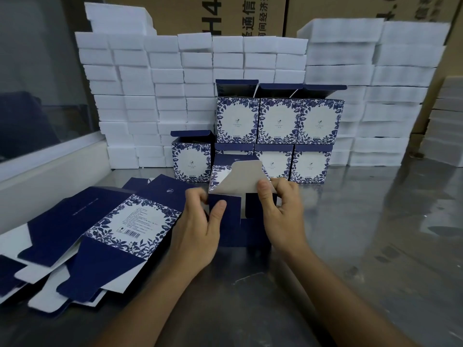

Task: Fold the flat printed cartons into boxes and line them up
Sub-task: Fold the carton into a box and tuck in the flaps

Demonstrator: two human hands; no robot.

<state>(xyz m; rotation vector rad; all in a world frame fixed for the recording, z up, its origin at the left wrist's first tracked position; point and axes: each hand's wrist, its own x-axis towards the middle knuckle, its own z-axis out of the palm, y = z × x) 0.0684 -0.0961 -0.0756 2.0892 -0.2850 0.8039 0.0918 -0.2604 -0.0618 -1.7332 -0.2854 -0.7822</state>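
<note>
A half-formed navy carton (233, 221) with a blue floral print stands on the steel table (350, 246) in front of me. My left hand (200, 226) grips its left navy flap, thumb on the front. My right hand (280, 209) pinches a grey inner flap (240, 179) that sticks up. Flat printed cartons (100, 236) lie fanned out at the left. Behind, finished boxes (278, 121) stand in two stacked rows with lids up, and a single box (191, 159) stands at the left end of the lower row.
White foam blocks (160, 91) are stacked in a wall at the back and right (390, 96). Brown shipping cartons (250, 13) rise behind them. A glass partition (42, 83) with a white sill runs along the left.
</note>
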